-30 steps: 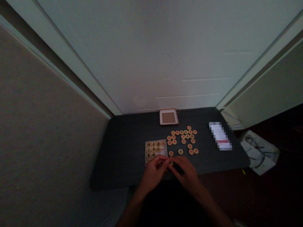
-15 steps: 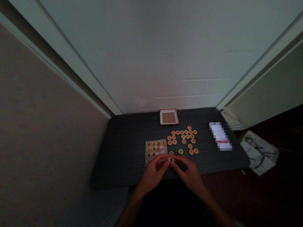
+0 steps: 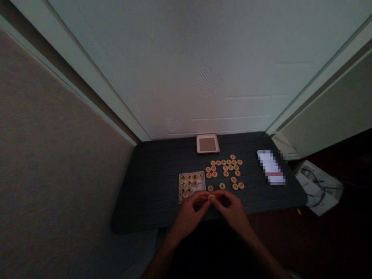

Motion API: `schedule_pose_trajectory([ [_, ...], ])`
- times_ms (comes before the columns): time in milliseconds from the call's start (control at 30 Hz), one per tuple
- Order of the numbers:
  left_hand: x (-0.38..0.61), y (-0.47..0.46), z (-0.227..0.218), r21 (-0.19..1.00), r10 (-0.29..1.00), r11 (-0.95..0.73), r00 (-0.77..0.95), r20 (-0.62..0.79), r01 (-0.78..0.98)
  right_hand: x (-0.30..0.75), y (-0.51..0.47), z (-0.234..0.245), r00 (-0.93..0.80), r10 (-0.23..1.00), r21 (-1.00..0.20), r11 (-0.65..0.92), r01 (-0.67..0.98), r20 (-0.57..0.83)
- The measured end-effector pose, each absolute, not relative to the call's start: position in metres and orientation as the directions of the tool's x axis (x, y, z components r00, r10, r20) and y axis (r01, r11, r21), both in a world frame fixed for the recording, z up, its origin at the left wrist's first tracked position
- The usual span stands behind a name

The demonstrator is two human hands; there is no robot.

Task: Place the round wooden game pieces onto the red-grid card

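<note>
Between the fingertips of my left hand (image 3: 190, 209) and my right hand (image 3: 231, 207) is a round xiangqi piece (image 3: 211, 197), tilted so that its face is mostly hidden. Both hands are closed on it, above the front edge of the table. To the left, partly behind my left hand, lies a shallow box (image 3: 199, 190) with several black-lettered pieces set in rows. Just beyond my fingers rest a red-lettered piece (image 3: 210, 188) and a black-lettered piece (image 3: 222, 186). Further right and back, several more loose pieces (image 3: 231, 167) lie face up in a cluster.
The dark table (image 3: 154, 166) stands against a pale door panel (image 3: 174, 77). At its back edge sits a box lid (image 3: 198, 150) with a brown inside. A blurred white item (image 3: 270, 166) lies at the right. Beyond the table's right end is a white container (image 3: 319, 188) holding cables.
The piece in my fingers has turned: its black-lettered face pointed at me before and is now tipped mostly out of sight. The other pieces stay put.
</note>
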State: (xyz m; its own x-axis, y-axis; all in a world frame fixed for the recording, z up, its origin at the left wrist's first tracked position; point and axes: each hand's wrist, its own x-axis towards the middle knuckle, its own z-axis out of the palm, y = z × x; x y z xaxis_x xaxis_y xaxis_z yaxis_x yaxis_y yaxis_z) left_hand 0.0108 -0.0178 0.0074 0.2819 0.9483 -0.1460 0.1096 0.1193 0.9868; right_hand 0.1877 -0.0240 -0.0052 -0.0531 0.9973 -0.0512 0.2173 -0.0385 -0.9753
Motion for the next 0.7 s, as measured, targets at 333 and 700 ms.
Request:
schedule_pose_trajectory([
  [333, 0.0129, -0.0206, 0.0035, 0.971, 0.951, 0.080, 0.274, -0.142, 0.226, 0.1841, -0.0251, -0.0103, -0.020, 0.990, -0.979, -0.134, 0.151, -0.139],
  [700, 0.0104, -0.0185, 0.0036, 0.957, 0.959, 0.045, 0.257, -0.122, 0.285, 0.1833, -0.0221, -0.0036, -0.042, 0.989, -0.977, -0.130, 0.170, -0.139],
])
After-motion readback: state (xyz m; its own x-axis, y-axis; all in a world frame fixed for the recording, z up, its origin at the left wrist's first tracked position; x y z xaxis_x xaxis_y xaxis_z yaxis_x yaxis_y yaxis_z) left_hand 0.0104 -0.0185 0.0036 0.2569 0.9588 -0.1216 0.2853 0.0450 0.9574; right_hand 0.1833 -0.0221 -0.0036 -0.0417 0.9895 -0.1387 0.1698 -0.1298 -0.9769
